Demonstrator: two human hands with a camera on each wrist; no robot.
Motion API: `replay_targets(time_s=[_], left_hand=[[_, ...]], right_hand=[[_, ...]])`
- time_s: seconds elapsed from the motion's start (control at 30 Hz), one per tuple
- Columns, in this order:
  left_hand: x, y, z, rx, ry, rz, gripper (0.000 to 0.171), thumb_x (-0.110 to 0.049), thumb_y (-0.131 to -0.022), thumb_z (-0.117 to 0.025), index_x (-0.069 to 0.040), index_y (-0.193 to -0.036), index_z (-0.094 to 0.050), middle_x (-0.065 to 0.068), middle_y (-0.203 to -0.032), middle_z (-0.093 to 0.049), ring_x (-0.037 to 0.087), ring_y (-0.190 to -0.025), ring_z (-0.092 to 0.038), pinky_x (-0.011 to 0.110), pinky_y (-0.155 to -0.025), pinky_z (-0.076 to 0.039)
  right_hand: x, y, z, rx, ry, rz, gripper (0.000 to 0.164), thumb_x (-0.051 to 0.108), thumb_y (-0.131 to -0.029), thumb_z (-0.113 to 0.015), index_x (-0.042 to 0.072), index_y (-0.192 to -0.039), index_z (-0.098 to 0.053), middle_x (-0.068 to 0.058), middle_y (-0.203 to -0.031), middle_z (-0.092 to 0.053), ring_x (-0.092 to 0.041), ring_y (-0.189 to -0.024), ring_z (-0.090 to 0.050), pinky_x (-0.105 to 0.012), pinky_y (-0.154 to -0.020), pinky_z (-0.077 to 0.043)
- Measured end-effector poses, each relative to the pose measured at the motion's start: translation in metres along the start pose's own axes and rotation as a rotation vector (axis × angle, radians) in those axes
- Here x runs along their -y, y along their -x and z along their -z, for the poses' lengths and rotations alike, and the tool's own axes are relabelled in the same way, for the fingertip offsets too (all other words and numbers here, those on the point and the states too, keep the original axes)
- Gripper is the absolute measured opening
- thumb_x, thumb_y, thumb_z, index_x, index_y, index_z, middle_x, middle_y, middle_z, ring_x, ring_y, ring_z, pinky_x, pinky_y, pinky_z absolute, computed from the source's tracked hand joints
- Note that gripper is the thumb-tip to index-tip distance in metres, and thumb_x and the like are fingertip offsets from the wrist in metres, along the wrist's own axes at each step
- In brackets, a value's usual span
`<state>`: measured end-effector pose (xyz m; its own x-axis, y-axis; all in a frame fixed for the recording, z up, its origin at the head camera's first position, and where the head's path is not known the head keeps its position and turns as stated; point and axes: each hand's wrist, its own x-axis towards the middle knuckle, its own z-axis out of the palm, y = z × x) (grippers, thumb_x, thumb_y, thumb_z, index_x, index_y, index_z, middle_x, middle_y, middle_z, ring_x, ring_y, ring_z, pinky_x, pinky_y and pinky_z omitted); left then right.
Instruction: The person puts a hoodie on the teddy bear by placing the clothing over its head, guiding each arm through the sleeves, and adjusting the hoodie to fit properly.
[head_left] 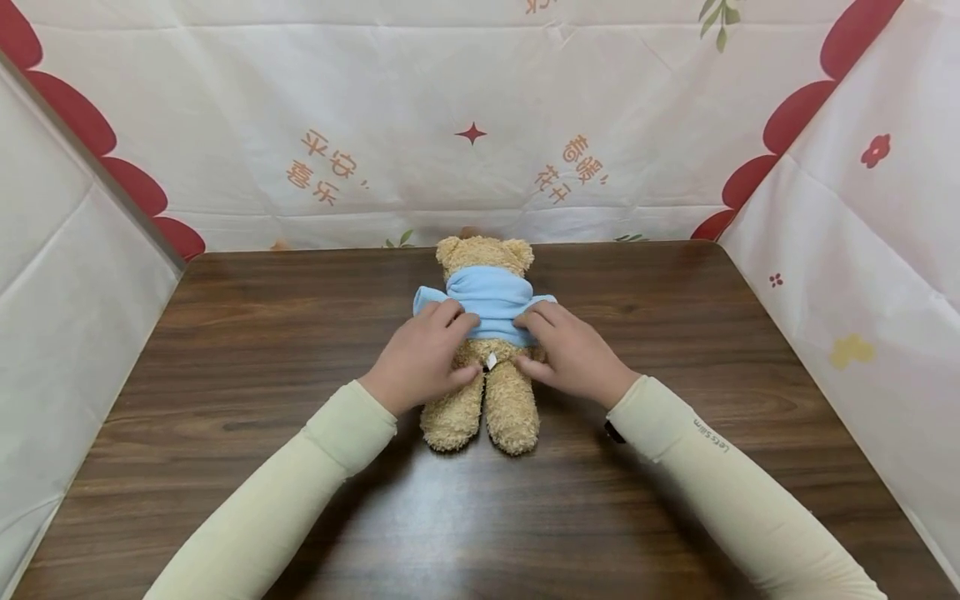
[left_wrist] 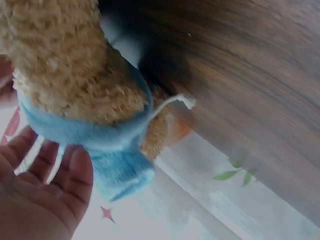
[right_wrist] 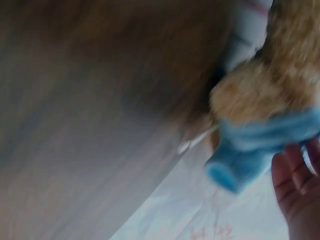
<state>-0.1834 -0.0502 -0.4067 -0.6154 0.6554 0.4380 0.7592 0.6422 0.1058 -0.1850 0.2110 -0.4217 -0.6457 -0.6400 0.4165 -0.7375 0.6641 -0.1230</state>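
Note:
A tan teddy bear (head_left: 512, 404) in a light blue hooded top (head_left: 491, 292) lies on the table, head towards the back edge and legs towards me. A small white tag (head_left: 491, 361) shows between its legs, below the hem. My left hand (head_left: 423, 354) touches the left side of the top, its thumb apart over the bear's leg. On the other side my right hand (head_left: 573, 354) rests its fingers on the top, thumb also apart. Both wrist views show fingers against the blue hem (left_wrist: 85, 130), and a white cord (right_wrist: 195, 141) sticking out. The bear's face is hidden.
The dark wood-grain table (head_left: 262, 350) lies under the bear. A printed white cloth (head_left: 420, 100) hangs behind it, close to the bear's head, and more cloth (head_left: 847, 275) borders the right and left sides.

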Motion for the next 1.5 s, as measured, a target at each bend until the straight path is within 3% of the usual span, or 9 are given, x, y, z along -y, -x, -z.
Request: replay_targets(time_s=[0.13,0.27,0.53,0.67,0.77,1.1,1.23,1.37,1.5], left_hand=[[-0.007,0.0,-0.004,0.023,-0.071,0.038,0.051,-0.03,-0.082,-0.079,-0.003,-0.121,-0.06,0.013,-0.109,-0.054,0.03,-0.098,-0.054,0.039,-0.079,-0.052],[-0.009,0.003,-0.009,0.023,-0.122,0.08,0.048,-0.029,-0.081,-0.081,-0.003,-0.116,-0.06,0.013,-0.103,-0.051,0.029,-0.09,-0.051,0.036,-0.07,-0.051],[-0.011,0.006,-0.015,-0.005,-0.156,0.083,0.032,-0.019,-0.083,-0.079,-0.001,-0.104,-0.062,0.011,-0.093,-0.05,0.025,-0.077,-0.051,0.032,-0.059,-0.049],[-0.01,0.004,-0.017,0.009,-0.125,0.078,0.02,-0.015,-0.085,-0.078,-0.004,-0.092,-0.064,0.009,-0.09,-0.05,0.023,-0.071,-0.054,0.032,-0.057,-0.05],[-0.008,0.002,-0.02,0.039,-0.091,0.074,0.018,-0.016,-0.085,-0.079,-0.007,-0.087,-0.064,0.007,-0.09,-0.049,0.022,-0.071,-0.055,0.031,-0.058,-0.05],[-0.007,0.007,-0.022,0.001,-0.06,0.078,0.021,-0.016,-0.087,-0.076,-0.006,-0.088,-0.057,0.008,-0.089,-0.045,0.023,-0.071,-0.05,0.032,-0.056,-0.046],[-0.007,0.01,-0.02,-0.028,-0.041,0.105,0.023,-0.015,-0.086,-0.075,-0.005,-0.093,-0.057,0.008,-0.09,-0.045,0.024,-0.072,-0.048,0.034,-0.057,-0.046],[-0.006,0.011,-0.016,-0.026,-0.024,0.148,0.027,-0.018,-0.085,-0.077,-0.005,-0.096,-0.056,0.008,-0.091,-0.046,0.025,-0.075,-0.05,0.037,-0.059,-0.048],[-0.002,0.013,-0.011,-0.007,-0.001,0.2,0.031,-0.021,-0.084,-0.078,-0.005,-0.097,-0.054,0.008,-0.092,-0.046,0.024,-0.077,-0.051,0.038,-0.062,-0.049]], right_hand=[[0.016,-0.003,-0.005,0.0,0.05,-0.042,0.051,0.025,-0.086,-0.077,-0.004,-0.125,-0.059,-0.016,-0.117,-0.057,-0.03,-0.105,-0.057,-0.042,-0.089,-0.049],[0.028,-0.005,-0.011,-0.041,0.086,-0.07,0.044,0.019,-0.086,-0.076,-0.003,-0.121,-0.061,-0.014,-0.114,-0.059,-0.031,-0.105,-0.055,-0.042,-0.09,-0.047],[0.036,-0.009,-0.021,-0.05,0.094,-0.06,0.034,0.013,-0.088,-0.073,-0.002,-0.116,-0.062,-0.013,-0.111,-0.058,-0.03,-0.102,-0.054,-0.041,-0.089,-0.046],[0.035,-0.012,-0.024,-0.048,0.063,-0.043,0.012,0.01,-0.088,-0.071,0.005,-0.095,-0.061,-0.009,-0.098,-0.052,-0.028,-0.09,-0.049,-0.039,-0.08,-0.042],[0.035,-0.012,-0.025,-0.043,0.058,-0.024,0.014,0.008,-0.086,-0.07,0.009,-0.084,-0.057,-0.008,-0.092,-0.048,-0.027,-0.085,-0.045,-0.039,-0.076,-0.04],[0.031,-0.012,-0.019,0.012,0.045,-0.038,0.015,0.011,-0.085,-0.073,0.008,-0.094,-0.061,-0.007,-0.097,-0.051,-0.025,-0.088,-0.048,-0.038,-0.076,-0.043],[0.024,-0.007,-0.014,-0.03,-0.012,-0.12,0.023,0.014,-0.085,-0.072,0.005,-0.103,-0.06,-0.007,-0.1,-0.053,-0.023,-0.088,-0.049,-0.038,-0.075,-0.045],[0.017,0.0,-0.01,-0.058,-0.057,-0.256,0.018,0.016,-0.087,-0.069,0.005,-0.095,-0.056,-0.008,-0.091,-0.052,-0.021,-0.078,-0.047,-0.036,-0.068,-0.042],[0.012,0.004,-0.006,0.015,-0.124,-0.407,0.024,0.025,-0.093,-0.066,0.004,-0.099,-0.059,-0.012,-0.092,-0.059,-0.021,-0.075,-0.052,-0.037,-0.065,-0.044]])
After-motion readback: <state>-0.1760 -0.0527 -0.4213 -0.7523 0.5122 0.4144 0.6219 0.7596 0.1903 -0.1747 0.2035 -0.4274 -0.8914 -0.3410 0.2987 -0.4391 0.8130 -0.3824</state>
